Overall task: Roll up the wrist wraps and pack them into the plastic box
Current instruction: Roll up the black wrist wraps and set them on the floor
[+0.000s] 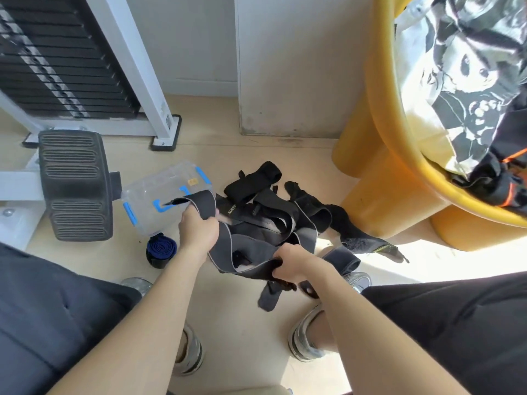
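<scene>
Left forearm (pixel 148 323) and right forearm (pixel 356 317) bare. Black shorts (pixel 456 323). Silver-grey trainers (pixel 302 337), mesh uppers, pale soles; bare shin above right one.

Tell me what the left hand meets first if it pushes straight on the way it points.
Past the wrap it grips, the left hand would probably meet the right end of the plastic box; depth is unclear.

Black wraps (pixel 265 223), blue-clipped clear box (pixel 159 195)
</scene>
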The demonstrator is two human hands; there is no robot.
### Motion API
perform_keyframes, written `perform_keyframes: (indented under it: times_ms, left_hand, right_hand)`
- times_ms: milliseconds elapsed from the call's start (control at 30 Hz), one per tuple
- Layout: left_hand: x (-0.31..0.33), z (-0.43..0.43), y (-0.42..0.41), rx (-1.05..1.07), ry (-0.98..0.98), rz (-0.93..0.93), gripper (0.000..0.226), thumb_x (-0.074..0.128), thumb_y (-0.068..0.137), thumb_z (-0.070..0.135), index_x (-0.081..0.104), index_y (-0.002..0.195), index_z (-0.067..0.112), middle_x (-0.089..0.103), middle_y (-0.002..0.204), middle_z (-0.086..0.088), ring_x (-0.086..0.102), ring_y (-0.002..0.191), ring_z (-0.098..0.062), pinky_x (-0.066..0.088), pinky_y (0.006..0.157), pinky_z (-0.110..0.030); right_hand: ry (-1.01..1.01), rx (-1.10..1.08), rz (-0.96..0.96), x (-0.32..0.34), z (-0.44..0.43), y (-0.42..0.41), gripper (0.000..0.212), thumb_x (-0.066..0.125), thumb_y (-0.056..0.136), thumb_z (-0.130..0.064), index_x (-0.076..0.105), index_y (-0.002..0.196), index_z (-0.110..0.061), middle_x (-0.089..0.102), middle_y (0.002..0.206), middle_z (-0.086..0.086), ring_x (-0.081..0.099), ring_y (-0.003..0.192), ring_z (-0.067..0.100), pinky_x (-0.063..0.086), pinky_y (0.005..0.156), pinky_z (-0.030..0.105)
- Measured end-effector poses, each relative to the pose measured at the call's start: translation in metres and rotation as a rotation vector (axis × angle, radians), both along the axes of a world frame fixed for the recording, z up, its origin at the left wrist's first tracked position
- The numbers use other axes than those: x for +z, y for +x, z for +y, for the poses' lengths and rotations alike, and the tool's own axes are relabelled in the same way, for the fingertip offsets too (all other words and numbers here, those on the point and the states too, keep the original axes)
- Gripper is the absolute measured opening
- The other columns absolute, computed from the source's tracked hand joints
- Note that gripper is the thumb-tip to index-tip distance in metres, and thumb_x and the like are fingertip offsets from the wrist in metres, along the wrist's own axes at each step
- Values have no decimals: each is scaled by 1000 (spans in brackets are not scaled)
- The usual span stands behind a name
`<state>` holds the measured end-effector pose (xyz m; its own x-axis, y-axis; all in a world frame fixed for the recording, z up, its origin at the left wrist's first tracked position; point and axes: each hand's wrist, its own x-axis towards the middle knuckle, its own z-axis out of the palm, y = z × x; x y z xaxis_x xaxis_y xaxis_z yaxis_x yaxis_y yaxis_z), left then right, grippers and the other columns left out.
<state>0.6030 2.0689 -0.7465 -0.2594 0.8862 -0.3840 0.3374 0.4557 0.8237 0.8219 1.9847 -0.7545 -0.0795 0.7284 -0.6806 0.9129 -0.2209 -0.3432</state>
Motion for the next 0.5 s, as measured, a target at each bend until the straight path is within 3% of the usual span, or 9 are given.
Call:
perform_keyframes:
  times_ms: [133,200,267,367,400,433,500]
  left_hand:
    - [-10,-12,-23,-75,-158,222,39,55,92,-1,62,129,11,65,133,-15,58,103,-34,48,86,-37]
    - [-12,-21,-38,-201,-281,359,38,56,93,2,60,131,8,66,129,-18,64,107,-38,52,87,-38]
    - [-13,-30,-45,-365,-448,409,31,55,96,4,56,127,6,68,111,-17,75,99,-37,63,82,-40]
    - [-6,-40,-47,-557,-644,392,25,55,100,7,61,125,4,73,97,-13,80,85,-29,59,48,-30]
    - [-4,-42,-46,-602,-663,402,30,56,101,8,60,131,4,74,103,-14,80,90,-29,60,49,-30]
    - [-3,-43,-46,-645,-637,433,38,56,101,9,57,140,7,73,116,-16,79,100,-30,65,62,-35]
    - [1,-40,-45,-698,-486,459,53,52,101,6,55,152,19,63,146,-14,66,130,-33,59,102,-43]
  right_hand:
    - [133,-359,222,12,23,-3,27,67,97,-26,61,74,-12,58,65,1,54,57,15,42,51,23]
    - [193,-541,367,16,31,-5,28,66,97,-27,55,73,-17,55,62,-3,53,56,14,43,51,20]
    - [254,-675,503,19,38,-7,18,66,97,-25,59,85,-13,68,79,6,68,73,21,60,68,29]
    - [259,-795,628,24,46,-15,13,65,101,-12,59,111,-17,71,114,23,74,98,32,65,87,42]
    - [245,-806,655,24,47,-18,19,63,101,-8,57,114,-21,69,118,22,73,102,32,65,88,43]
    - [228,-804,676,25,48,-22,24,61,102,-4,56,115,-24,68,120,21,74,106,33,67,89,48]
    - [194,-781,693,26,49,-30,29,58,103,-2,57,115,-28,67,122,15,74,108,35,69,79,52]
